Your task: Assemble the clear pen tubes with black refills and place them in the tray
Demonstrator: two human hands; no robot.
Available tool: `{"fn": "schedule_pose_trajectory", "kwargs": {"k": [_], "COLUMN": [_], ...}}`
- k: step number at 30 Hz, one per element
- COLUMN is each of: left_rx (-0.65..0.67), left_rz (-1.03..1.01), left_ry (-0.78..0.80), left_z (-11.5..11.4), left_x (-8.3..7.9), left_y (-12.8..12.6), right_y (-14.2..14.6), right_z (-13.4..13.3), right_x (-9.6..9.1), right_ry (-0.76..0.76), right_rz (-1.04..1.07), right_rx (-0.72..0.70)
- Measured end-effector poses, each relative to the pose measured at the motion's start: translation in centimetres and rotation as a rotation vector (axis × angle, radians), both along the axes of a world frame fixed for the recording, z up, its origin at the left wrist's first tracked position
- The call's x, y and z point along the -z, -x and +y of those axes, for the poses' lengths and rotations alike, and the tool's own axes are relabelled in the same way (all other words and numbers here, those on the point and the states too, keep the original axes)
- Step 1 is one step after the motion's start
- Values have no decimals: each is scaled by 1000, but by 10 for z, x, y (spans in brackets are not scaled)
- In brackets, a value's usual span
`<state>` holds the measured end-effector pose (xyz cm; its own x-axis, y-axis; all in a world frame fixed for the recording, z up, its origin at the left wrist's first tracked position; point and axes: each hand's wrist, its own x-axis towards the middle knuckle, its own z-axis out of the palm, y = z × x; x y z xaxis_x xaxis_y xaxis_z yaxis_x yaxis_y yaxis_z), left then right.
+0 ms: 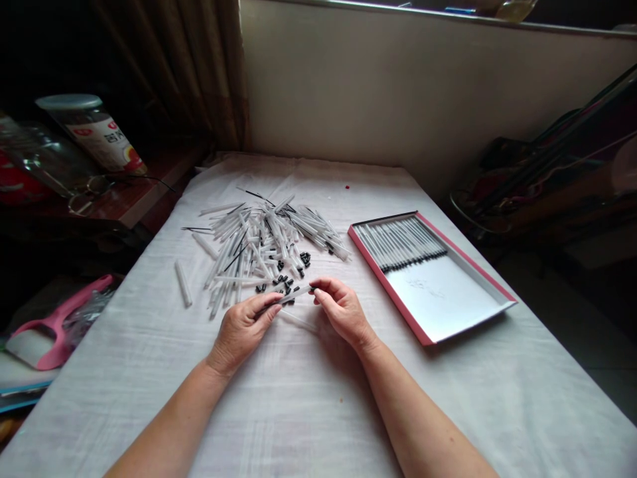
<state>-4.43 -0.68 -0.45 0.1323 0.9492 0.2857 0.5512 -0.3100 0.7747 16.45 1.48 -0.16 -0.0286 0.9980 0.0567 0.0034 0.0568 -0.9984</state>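
Between my two hands is a translucent pen (294, 295), its barrel pointing right. My left hand (245, 326) is closed around the barrel's left part. My right hand (340, 308) pinches the pen's right end, where a small black piece shows at the fingertips. Just beyond my hands lie loose black pen plugs (283, 280) and a heap of translucent pen barrels (259, 239) with thin black refills among them. Under the held pen, a single clear tube (298, 321) rests on the cloth.
A shallow pink-edged box (423, 335) at the right holds a row of pens with black ends (401, 242). One barrel (183, 283) lies apart at the left. On a side shelf stand a lidded jar (99, 136) and glasses (84, 199). A pink-handled item (54, 325) sits lower left.
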Motion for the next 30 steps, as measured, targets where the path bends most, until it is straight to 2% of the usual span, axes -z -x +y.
{"fn": "schedule_pose_trajectory", "kwargs": {"k": [22, 26, 30], "left_rx": [1, 5, 22], "left_rz": [15, 16, 26], "left_ry": [23, 14, -6], "left_z": [-1, 0, 0], "left_x": [-2, -1, 0], "left_y": [0, 0, 1], "right_y": [3, 1, -7], "right_z": [-2, -3, -4], "right_x": [-5, -2, -1], "right_ry": [104, 36, -130], "right_rz": [103, 51, -127], "right_rx": [0, -12, -21]}}
